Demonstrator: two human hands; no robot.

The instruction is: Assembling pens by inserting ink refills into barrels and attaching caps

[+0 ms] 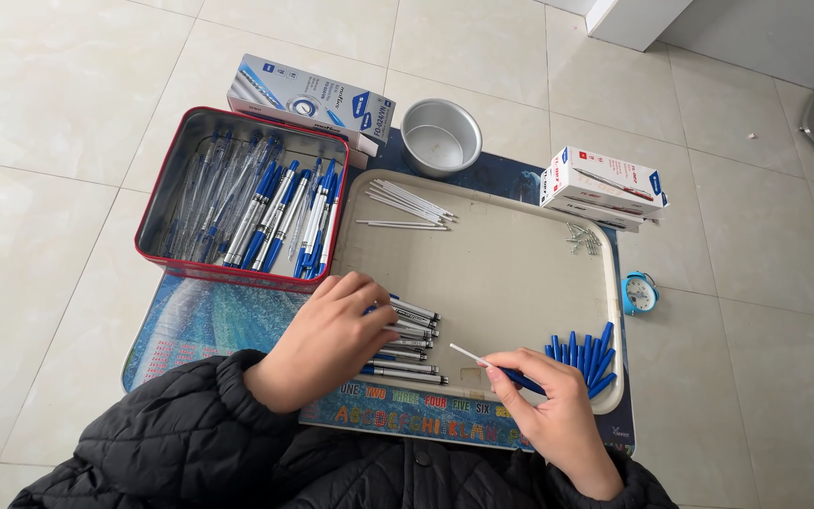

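**Refill and barrels: handling**

Right hand [553,415], at 5 o'clock on the tray [520,203], pinches a thin white refill [471,355] with a blue cap [524,381]. Left hand [332,335] rests curled over the silver barrels [407,344] at 7 o'clock. Judged light, stiff, smooth and prone to roll; grip the refill mid-shaft. Spare caps [584,356] lie at 4 o'clock.

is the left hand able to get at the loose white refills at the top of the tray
Probably yes: the left hand rests on the pen barrels, and bare tray lies between it and the white refills; nothing blocks the way.
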